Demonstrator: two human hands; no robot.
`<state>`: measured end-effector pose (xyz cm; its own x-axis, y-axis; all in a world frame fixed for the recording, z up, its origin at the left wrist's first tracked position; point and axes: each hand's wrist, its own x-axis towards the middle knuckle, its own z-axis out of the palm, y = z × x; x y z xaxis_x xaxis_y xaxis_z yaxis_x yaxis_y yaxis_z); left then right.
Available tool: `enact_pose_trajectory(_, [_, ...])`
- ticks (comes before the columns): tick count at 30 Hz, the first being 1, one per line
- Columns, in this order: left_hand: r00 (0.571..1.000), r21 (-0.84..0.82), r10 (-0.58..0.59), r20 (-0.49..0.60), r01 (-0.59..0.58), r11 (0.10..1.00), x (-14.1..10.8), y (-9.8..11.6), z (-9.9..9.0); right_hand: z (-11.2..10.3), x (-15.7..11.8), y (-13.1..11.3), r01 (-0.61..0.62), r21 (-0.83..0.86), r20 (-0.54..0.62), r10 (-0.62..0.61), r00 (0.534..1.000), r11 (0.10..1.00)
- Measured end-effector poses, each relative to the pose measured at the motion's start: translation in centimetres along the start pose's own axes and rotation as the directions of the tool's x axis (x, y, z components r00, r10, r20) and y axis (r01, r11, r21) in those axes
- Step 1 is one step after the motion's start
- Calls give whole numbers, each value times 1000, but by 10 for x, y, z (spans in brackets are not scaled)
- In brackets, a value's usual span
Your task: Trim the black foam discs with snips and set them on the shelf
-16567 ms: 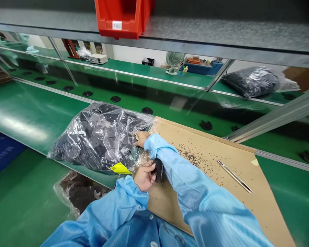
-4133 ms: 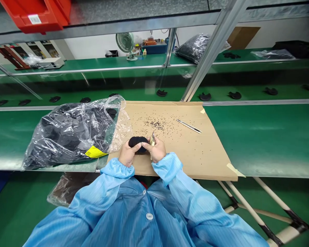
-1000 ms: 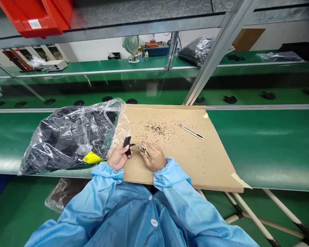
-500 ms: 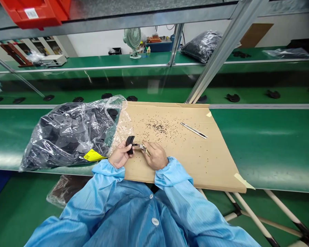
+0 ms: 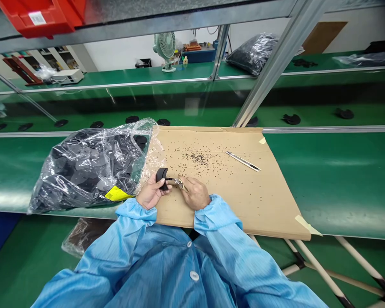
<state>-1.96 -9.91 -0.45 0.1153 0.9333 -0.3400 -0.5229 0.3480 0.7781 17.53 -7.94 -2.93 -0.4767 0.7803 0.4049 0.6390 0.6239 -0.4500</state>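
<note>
A cardboard sheet (image 5: 231,201) lies on the green bench (image 5: 327,179), and both of the person's hands are over its front left portion. The left hand (image 5: 151,193) is mostly closed, thumb against fingers, pinching a black curved plastic part (image 5: 161,177) that is held tilted on edge above the sheet's left side. The right hand (image 5: 195,194), also above the sheet, has its fingers curled around metal pliers (image 5: 179,183); the handles are largely hidden. The pliers' head points toward the part and meets a thin dark stem projecting from it, though whether the tool's jaws are pressed together is too small to tell. Tiny black bits (image 5: 199,159) lie scattered on the sheet, thickest around its middle, and a slim utility knife (image 5: 243,161) rests at a slant on the sheet's right half. Pale tape (image 5: 308,225) sticks to the sheet's front right corner. Left of the sheet is a clear plastic bag (image 5: 90,158) full of dark flat pieces, with a yellow label (image 5: 117,193) on its front; the bag's loose mouth overlaps the sheet's left edge. Beyond the sheet's far edge, a row of black pieces (image 5: 291,119) is spaced along a green strip (image 5: 205,112).
</note>
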Motion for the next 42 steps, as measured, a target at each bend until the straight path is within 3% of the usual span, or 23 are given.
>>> enact_pose_trajectory(6, [992, -66, 88, -89, -94, 993, 5, 2, 11, -9, 4, -1, -168, 171, -154, 194, 969, 971])
enact_pose_trajectory(12, [996, -246, -24, -83, 2, 969, 9, 2, 16, -9, 4, -1, -135, 169, -185, 166, 969, 976])
enact_pose_trajectory(17, [988, -314, -135, -74, 105, 944, 6, 4, 16, -18, 3, -9, -36, 94, -15, 37, 999, 995])
enact_pose_trajectory(23, [986, -326, -165, 24, 163, 931, 4, 2, 16, -35, 12, -30, -12, -25, 229, 17, 973, 1000])
enact_pose_trajectory(29, [984, -315, -170, 48, 177, 933, 3, 3, 16, -39, 15, -37, -7, -113, 310, 42, 950, 994])
enact_pose_trajectory(42, [989, -170, -146, 15, 147, 974, 2, 3, 19, -49, 17, -36, 23, -115, 440, 30, 898, 993])
